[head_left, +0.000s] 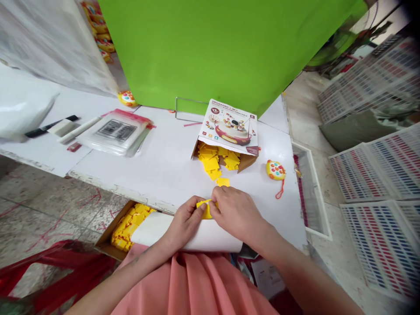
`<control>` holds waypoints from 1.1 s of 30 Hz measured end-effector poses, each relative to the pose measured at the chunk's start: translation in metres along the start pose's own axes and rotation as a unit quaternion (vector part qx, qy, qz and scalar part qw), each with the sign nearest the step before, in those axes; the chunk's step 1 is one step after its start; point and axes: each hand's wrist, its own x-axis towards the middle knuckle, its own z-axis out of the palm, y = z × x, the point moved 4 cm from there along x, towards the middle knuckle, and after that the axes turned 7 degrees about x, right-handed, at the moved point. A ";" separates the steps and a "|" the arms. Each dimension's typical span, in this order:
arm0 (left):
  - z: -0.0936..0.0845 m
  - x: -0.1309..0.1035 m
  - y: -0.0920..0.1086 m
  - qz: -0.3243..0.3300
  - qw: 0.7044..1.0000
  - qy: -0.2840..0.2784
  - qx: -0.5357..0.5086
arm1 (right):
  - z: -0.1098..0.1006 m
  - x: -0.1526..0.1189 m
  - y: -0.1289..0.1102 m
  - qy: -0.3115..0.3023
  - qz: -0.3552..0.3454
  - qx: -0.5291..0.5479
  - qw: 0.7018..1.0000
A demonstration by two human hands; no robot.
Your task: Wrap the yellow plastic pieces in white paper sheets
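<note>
Box (231, 127) on table (170, 175), toy (274, 169) right, bags (116, 131) left

"What's on the white tabletop (164, 170)?"

"Right of the middle, a printed box (229, 124), its open end towards the near edge, with yellow pieces (210, 164) spilling out."

"Near the right edge?"

"A yellow toy (275, 169) with coloured buttons and a red cord (280, 190)."

"And leftwards?"

"A stack of clear plastic bags (116, 131) with a printed label, a white rod (80, 130) beside it, and a small red item (74, 147) closer to the near edge."

"Towards the back?"

"A green panel (197, 52) stands upright, a wire frame (176, 108) at its foot, another yellow toy (127, 98) by its left corner."
</note>
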 end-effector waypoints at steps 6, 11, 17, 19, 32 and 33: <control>0.001 0.000 0.001 -0.006 1.000 0.008 0.020 | 0.002 -0.004 0.005 -0.010 0.043 0.035 0.998; 0.003 0.000 0.001 -0.009 1.000 0.005 0.014 | 0.011 -0.007 0.010 -0.014 0.079 0.103 0.991; 0.001 -0.002 -0.002 -0.029 0.999 0.022 0.022 | 0.016 -0.013 0.028 0.020 0.147 0.165 0.975; -0.001 -0.002 -0.002 -0.040 0.999 0.027 0.018 | 0.016 -0.015 0.038 0.040 0.174 0.189 0.966; -0.004 -0.004 -0.007 -0.021 0.998 0.014 0.062 | 0.045 -0.001 0.035 0.023 0.058 0.385 0.921; -0.006 -0.005 -0.008 -0.023 0.997 0.022 0.077 | 0.048 0.003 0.040 0.026 0.069 0.386 0.919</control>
